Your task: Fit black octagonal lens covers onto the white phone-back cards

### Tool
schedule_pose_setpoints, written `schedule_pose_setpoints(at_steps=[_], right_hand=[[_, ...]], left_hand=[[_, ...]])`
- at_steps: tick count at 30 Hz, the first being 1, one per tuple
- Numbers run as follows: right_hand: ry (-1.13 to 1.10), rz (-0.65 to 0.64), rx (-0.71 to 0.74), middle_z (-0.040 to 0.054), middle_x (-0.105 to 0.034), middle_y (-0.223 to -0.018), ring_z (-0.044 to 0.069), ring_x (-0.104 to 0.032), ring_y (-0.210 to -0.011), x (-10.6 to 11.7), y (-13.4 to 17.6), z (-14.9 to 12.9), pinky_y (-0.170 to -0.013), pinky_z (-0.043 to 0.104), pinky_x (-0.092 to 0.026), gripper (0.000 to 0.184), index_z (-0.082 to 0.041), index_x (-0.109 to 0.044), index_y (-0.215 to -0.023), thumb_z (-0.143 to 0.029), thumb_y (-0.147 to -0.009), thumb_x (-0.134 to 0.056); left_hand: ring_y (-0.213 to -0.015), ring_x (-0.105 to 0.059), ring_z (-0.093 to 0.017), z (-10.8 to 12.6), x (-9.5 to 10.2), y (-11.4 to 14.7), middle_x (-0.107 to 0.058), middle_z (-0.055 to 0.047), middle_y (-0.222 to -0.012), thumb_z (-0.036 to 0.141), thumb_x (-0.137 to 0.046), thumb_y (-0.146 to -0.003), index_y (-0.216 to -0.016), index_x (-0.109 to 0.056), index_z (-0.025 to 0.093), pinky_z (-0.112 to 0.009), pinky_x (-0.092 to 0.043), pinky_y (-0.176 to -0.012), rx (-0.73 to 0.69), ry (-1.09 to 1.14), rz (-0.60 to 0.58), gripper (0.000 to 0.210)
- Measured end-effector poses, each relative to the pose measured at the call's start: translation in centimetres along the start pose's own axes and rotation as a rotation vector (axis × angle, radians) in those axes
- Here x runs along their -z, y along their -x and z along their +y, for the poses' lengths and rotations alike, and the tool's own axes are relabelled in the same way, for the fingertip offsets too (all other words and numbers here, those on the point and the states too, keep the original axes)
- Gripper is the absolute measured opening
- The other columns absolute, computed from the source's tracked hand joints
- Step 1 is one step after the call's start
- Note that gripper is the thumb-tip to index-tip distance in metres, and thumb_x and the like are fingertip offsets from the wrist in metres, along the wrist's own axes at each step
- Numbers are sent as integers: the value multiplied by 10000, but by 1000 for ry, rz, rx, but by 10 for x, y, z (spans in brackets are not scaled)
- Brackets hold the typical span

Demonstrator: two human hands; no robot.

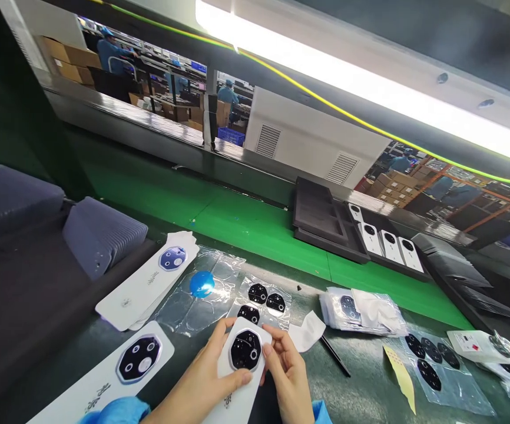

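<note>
The step in hand looked like fitting or checking a black octagonal camera plate at the top of a white phone back panel, held up over the middle of the bench's near edge. Whether the plate was fixed down, I could not tell. The next move seemed to call for a steady panel and even pressure around the plate's rim, without skewing it.

The left hand was moderately spread: its thumb lay across the panel's face just below the plate, its index finger along the upper left edge. The right hand's fingers were nearly closed, thumb and index pinching the right edge beside the plate; its other fingers were curled.

Another white panel lay toward the bench's near left corner, with a stack of white panels beyond it. A clear plastic sheet with three black plates lay just past the hands, toward the bench's far edge.
</note>
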State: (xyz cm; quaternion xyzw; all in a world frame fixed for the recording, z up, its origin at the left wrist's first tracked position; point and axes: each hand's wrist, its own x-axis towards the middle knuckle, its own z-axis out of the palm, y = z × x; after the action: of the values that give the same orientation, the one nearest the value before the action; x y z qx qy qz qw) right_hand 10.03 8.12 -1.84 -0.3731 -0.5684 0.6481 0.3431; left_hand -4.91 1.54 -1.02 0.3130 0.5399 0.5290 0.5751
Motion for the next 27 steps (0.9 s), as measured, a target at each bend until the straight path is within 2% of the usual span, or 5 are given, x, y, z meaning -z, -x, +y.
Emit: schedule_pose_setpoints(at_steps=[6,11,16,19,27], right_hand=[[-64,13,0,-34,-542,-633,85,-468,-460,-8,-2,-7,-438,209,-425,460,-203,-638,-993,-579,-733,-693],[-16,-9,-28,-31,-546,-658,86,-480,-475,-6,-1,-9,-463,218,-428,449,-200,-633,-1029,-562,-766,-672],[-25,-23,-22,-40,-544,-652,73,-467,-470,-7,-1,-9,-462,200,-420,452,-213,-605,-1009,-585,-760,-665],[-41,-13,-28,-39,-544,-636,70,-463,-469,-11,-2,-11,-454,195,-413,496,-200,-593,-978,-614,-721,-684],[-78,21,-91,-52,-533,-597,54,-456,-421,-13,-1,-15,-421,188,-380,599,-173,-587,-929,-666,-619,-727]], left_hand=[[-1006,-621,-276,0,4,-1,-673,-63,-1087,232,-665,-675,-1184,-405,234,-332,-464,-858,-1,-70,-44,572],[-1040,-597,-282,-2,6,0,-661,-69,-1113,213,-654,-686,-1175,-402,230,-351,-442,-891,-15,-91,-47,550],[-959,-617,-275,3,1,2,-674,-57,-1045,265,-639,-700,-1186,-379,224,-341,-460,-822,3,-35,-16,553],[-971,-601,-265,2,1,1,-664,-47,-1037,273,-632,-690,-1163,-405,219,-329,-443,-836,-12,-77,-1,528],[-893,-601,-237,-5,4,-2,-657,-43,-1015,366,-636,-709,-1173,-393,227,-301,-449,-746,2,-82,-71,542]])
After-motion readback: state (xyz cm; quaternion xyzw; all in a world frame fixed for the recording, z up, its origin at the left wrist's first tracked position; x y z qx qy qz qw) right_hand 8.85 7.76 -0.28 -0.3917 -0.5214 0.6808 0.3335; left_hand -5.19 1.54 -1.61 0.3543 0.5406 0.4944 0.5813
